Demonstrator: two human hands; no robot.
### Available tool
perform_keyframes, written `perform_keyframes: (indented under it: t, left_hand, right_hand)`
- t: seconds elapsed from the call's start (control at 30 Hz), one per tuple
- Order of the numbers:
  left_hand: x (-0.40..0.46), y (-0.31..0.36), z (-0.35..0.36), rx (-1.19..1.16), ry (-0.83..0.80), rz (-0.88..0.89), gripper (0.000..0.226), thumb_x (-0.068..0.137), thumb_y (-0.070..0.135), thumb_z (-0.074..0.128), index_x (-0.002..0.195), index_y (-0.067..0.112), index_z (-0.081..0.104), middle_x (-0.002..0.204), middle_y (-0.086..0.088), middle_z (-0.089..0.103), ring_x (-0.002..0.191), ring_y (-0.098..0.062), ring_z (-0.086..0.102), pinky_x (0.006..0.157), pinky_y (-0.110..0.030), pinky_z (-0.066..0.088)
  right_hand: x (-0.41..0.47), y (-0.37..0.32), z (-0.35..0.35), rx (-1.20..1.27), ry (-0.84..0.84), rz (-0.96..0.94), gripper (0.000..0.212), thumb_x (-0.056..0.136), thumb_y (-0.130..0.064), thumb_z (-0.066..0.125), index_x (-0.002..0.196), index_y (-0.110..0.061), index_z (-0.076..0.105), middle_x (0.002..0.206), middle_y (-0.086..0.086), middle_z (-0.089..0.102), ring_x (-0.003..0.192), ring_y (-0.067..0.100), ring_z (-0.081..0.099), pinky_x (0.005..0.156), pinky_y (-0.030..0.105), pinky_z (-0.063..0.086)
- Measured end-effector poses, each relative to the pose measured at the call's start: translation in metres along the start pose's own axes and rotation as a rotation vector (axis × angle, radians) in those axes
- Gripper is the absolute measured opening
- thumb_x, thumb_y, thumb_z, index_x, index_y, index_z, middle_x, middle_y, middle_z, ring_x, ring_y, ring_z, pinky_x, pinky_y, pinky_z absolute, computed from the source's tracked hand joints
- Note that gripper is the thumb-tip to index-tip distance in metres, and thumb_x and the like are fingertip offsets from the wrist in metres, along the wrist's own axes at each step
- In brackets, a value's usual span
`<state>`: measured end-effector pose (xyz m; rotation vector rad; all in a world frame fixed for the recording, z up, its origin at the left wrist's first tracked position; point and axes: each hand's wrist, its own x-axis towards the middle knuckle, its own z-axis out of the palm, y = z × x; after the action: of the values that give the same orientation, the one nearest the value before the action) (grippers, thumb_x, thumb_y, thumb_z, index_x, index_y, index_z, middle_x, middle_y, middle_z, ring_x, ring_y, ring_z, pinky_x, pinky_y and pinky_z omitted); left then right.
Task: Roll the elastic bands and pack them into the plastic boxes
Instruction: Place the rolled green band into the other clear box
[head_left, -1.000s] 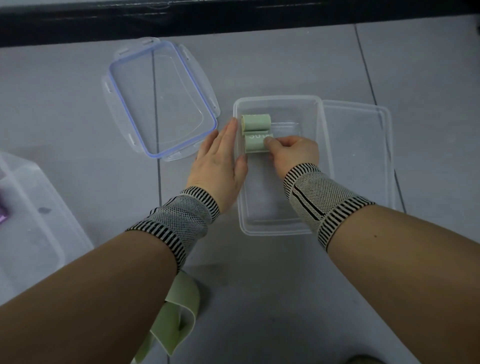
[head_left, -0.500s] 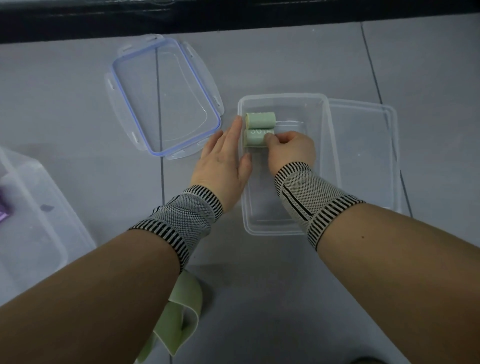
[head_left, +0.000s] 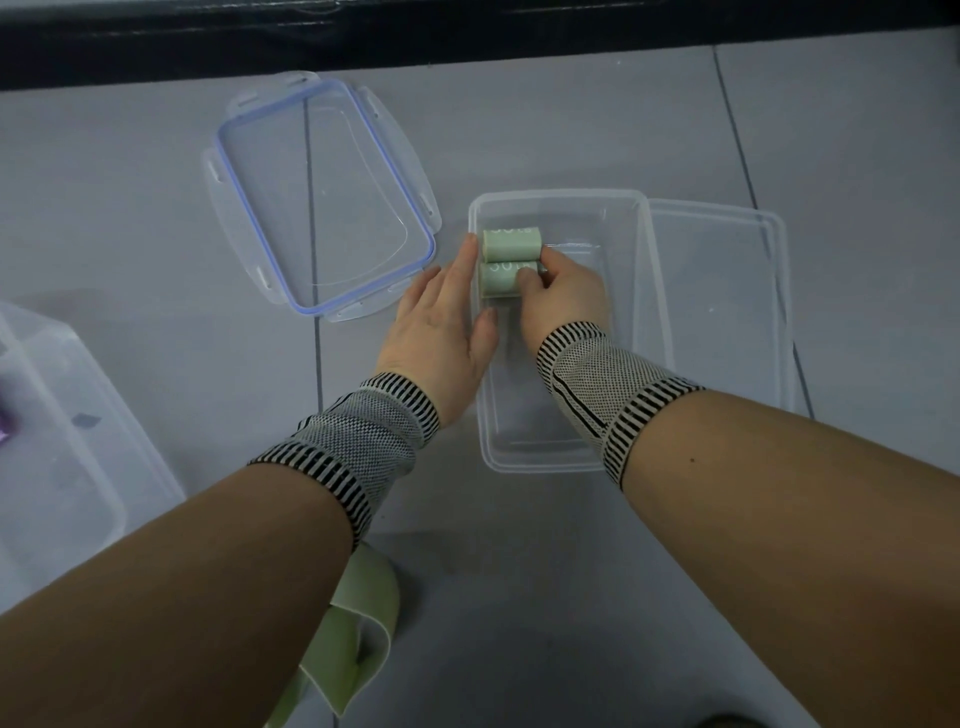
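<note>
Grey counter (head_left: 571, 597), one clear rectangular plastic box (head_left: 644, 322). Inside its far-left corner: two rolled pale-green elastic bands (head_left: 506, 262), side by side. Right hand (head_left: 563, 293) grip pinches nearer roll; left hand (head_left: 441, 332), fingers straight, rests against box's left wall.

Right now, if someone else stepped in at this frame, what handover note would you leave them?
Left hand: open, flat against the outer left wall of the clear box.
Right hand: inside the box, fingers pinching the near green roll.
Done: far green roll sits at the box's far left corner, near roll pressed beside it.
Left: release the roll, roll the loose green band by the left forearm, pack it.
</note>
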<state>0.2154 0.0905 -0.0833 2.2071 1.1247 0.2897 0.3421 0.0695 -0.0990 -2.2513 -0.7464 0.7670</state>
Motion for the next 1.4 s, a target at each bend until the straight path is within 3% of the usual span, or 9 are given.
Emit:
perform_keyframes:
  t: [0.27, 0.43, 0.93, 1.23, 1.4]
  left_hand:
    - [0.0, 0.001, -0.002, -0.009, 0.01, 0.008, 0.062, 0.095, 0.021, 0.044, 0.149, 0.013, 0.014, 0.147, -0.011, 0.036, 0.136, -0.023, 0.027, 0.116, -0.034, 0.018]
    - [-0.001, -0.001, -0.001, -0.017, 0.029, 0.018, 0.062, 0.095, 0.02, 0.045, 0.149, 0.012, 0.016, 0.145, -0.012, 0.039, 0.134, -0.026, 0.031, 0.115, -0.037, 0.021]
    - [0.0, 0.0, -0.002, 0.012, 0.022, 0.025, 0.064, 0.095, 0.021, 0.046, 0.149, 0.013, 0.013, 0.148, -0.009, 0.034, 0.136, -0.021, 0.027, 0.116, -0.036, 0.018]
    - [-0.007, -0.004, -0.001, -0.01, 0.01, -0.016, 0.066, 0.095, 0.045, 0.031, 0.15, 0.012, 0.012, 0.152, -0.008, 0.028, 0.141, -0.023, 0.023, 0.117, -0.038, 0.018]
    - [-0.016, -0.003, -0.002, -0.053, 0.014, -0.025, 0.077, 0.087, 0.057, 0.019, 0.149, 0.012, 0.017, 0.152, -0.007, 0.029, 0.14, -0.022, 0.025, 0.115, -0.031, 0.018]
  right_hand:
    - [0.003, 0.003, -0.001, -0.035, -0.047, 0.032, 0.035, 0.097, -0.032, 0.042, 0.129, -0.025, 0.052, 0.117, 0.004, 0.06, 0.098, 0.019, 0.059, 0.081, 0.029, 0.045]
    - [0.002, 0.004, -0.005, 0.039, -0.047, 0.029, 0.041, 0.094, -0.034, 0.047, 0.134, -0.024, 0.049, 0.122, 0.003, 0.06, 0.107, 0.02, 0.058, 0.093, 0.035, 0.047]
    - [-0.003, 0.006, -0.011, 0.081, -0.049, -0.002, 0.045, 0.093, -0.035, 0.051, 0.137, -0.021, 0.047, 0.117, 0.003, 0.06, 0.101, 0.015, 0.057, 0.084, 0.024, 0.041]
    - [-0.015, 0.009, -0.026, 0.071, -0.056, -0.021, 0.052, 0.093, -0.033, 0.055, 0.142, -0.022, 0.039, 0.125, 0.003, 0.056, 0.112, 0.015, 0.054, 0.097, 0.027, 0.04]
    - [-0.039, 0.004, -0.039, 0.067, -0.057, -0.072, 0.048, 0.093, -0.03, 0.057, 0.139, -0.024, 0.043, 0.117, -0.002, 0.056, 0.088, 0.004, 0.055, 0.088, 0.022, 0.043]
